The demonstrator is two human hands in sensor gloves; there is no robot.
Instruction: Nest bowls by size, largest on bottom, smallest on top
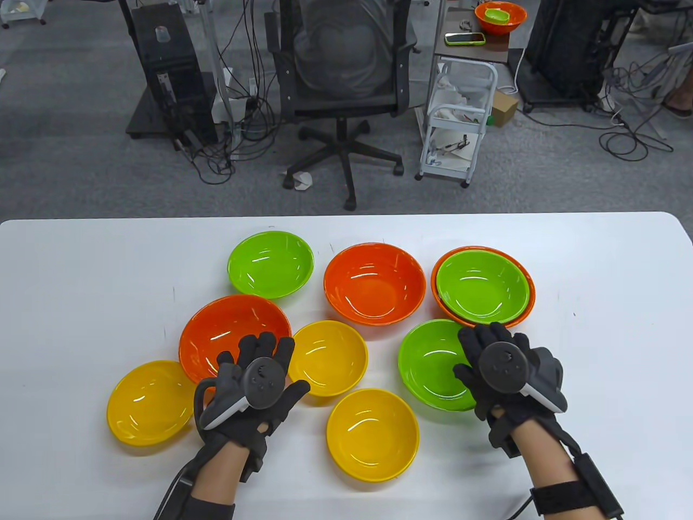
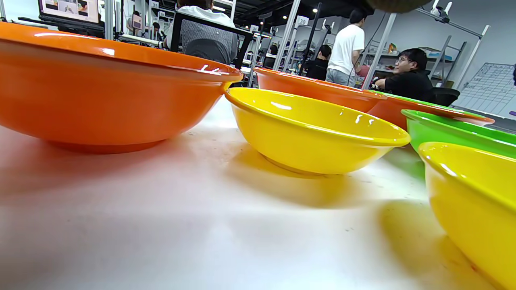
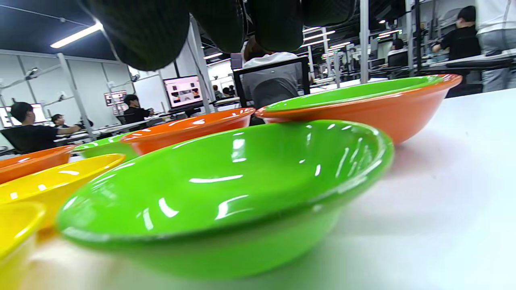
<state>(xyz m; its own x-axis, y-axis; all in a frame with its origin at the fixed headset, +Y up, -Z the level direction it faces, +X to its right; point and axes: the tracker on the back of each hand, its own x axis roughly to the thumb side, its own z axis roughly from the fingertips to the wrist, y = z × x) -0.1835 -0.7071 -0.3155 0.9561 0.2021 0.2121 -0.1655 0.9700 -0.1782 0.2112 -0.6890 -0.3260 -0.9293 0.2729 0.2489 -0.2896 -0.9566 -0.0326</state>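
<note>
Several bowls stand on the white table (image 1: 595, 379). My left hand (image 1: 276, 368) is open with fingers spread, over the near rim of a large orange bowl (image 1: 235, 330), beside a yellow bowl (image 1: 327, 357). My right hand (image 1: 471, 357) is open over the right rim of a green bowl (image 1: 433, 365); in the right wrist view its fingers (image 3: 145, 32) hang above that bowl (image 3: 225, 189) without touching it. A green bowl (image 1: 483, 287) is nested in an orange bowl (image 1: 528, 314) at back right. The left wrist view shows the orange bowl (image 2: 100, 92) and the yellow bowl (image 2: 314, 133).
Other single bowls: a green one (image 1: 270, 264) at the back left, an orange one (image 1: 374, 283) at the back middle, a yellow one (image 1: 151, 403) at the front left, a yellow one (image 1: 372, 434) at the front middle. A chair (image 1: 346, 81) and a cart (image 1: 460, 119) stand beyond the table.
</note>
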